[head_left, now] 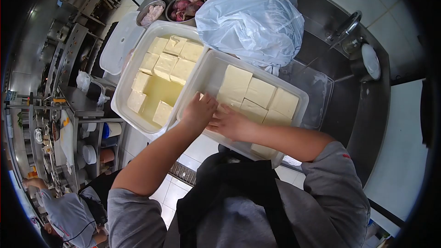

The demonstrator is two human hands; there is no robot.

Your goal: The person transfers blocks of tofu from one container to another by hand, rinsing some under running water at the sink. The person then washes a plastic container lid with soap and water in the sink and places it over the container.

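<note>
My left hand [200, 111] curls its fingers at the left side of the right-hand plastic tub [301, 98], over a pale block, tofu or white cheese, whose edge peeks out by the fingertips. Beside it my right hand [229, 123] has its fingers bent inward against the same spot. Most of that block is hidden under both hands. Flat pale blocks [260, 93] lie side by side in this tub. The left-hand tub [120, 93] holds thicker blocks [166, 66] in yellowish liquid, with a single block [162, 113] near its front.
A large tied plastic bag [250, 23] stands behind the tubs. Metal bowls hold red onions [186, 7] and pale pieces [152, 14]. A lid [120, 41] leans at left; a faucet [347, 27] rises over the sink at right. Another person [69, 213] is at lower left.
</note>
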